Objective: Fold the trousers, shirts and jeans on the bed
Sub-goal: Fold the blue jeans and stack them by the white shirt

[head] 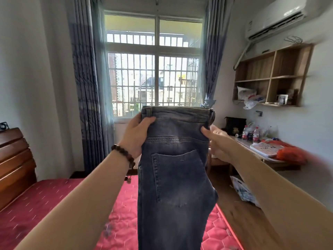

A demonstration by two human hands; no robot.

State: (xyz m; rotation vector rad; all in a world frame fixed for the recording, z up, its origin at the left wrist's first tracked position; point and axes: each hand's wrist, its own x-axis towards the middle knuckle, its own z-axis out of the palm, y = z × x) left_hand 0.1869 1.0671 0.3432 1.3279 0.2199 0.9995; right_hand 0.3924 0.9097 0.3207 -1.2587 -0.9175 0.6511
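A pair of dark grey-blue jeans hangs in the air in front of me, folded lengthwise with a back pocket facing me. My left hand grips the waistband's left edge, thumb on the front. My right hand pinches the right edge just under the waistband, its fingers behind the cloth. The legs drop out of the frame at the bottom, above the red quilted bed. No shirts or trousers are in view.
A wooden headboard stands at the left. Ahead is a barred window with blue curtains. To the right are a desk with bottles and an orange bag, a wall shelf, and a plastic bag on the wooden floor.
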